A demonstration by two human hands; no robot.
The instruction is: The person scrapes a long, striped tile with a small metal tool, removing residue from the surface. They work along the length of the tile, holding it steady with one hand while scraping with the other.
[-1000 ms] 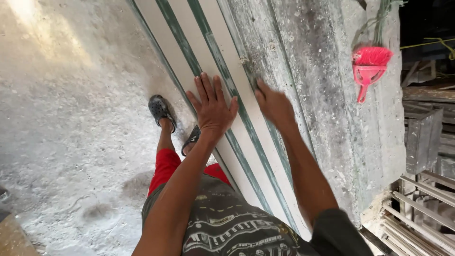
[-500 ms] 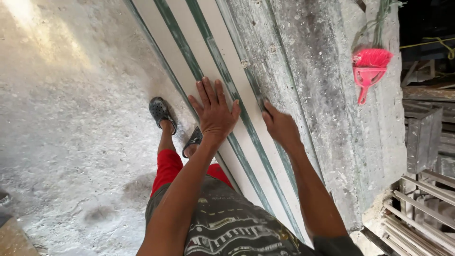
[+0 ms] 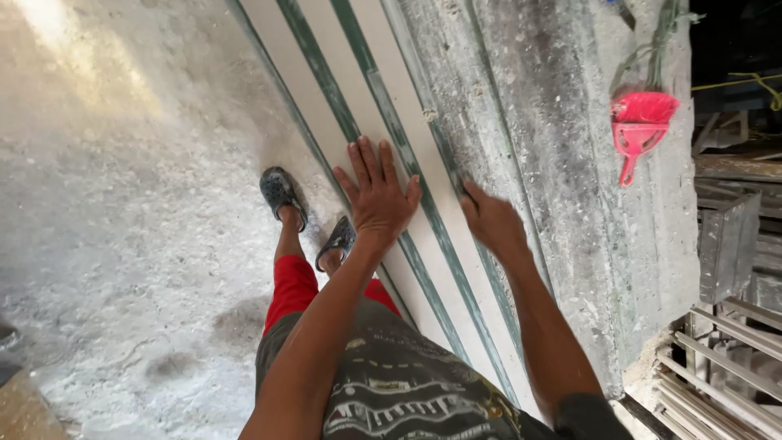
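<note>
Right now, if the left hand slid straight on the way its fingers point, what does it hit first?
Nothing obvious. The left hand lies flat, fingers spread, on the long white panel between green strips. Its fingers point along the panel, which looks bare up to the picture's top edge.

No packages, labels, signs or screens are showing anywhere in the head view. Nothing of that kind is lying on the dusty floor, leaning along the wall or hanging near it.
</note>
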